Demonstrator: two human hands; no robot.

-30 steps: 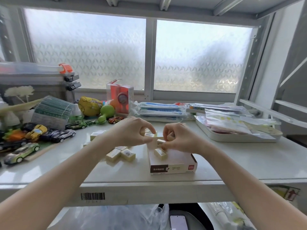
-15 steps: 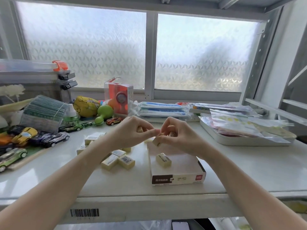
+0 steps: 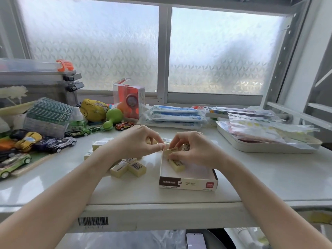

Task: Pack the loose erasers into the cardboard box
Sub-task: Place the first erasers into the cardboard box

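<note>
Both hands are lowered to the box (image 3: 186, 182) at frame centre; an eraser (image 3: 170, 151) is pinched by the right hand (image 3: 193, 150), the left hand's (image 3: 136, 142) curled fingertips touching the box's rim.

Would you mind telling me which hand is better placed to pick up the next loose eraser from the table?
Left. The left hand is nearest the loose erasers, left of the cardboard box; the right hand is pinching an eraser over it.
</note>
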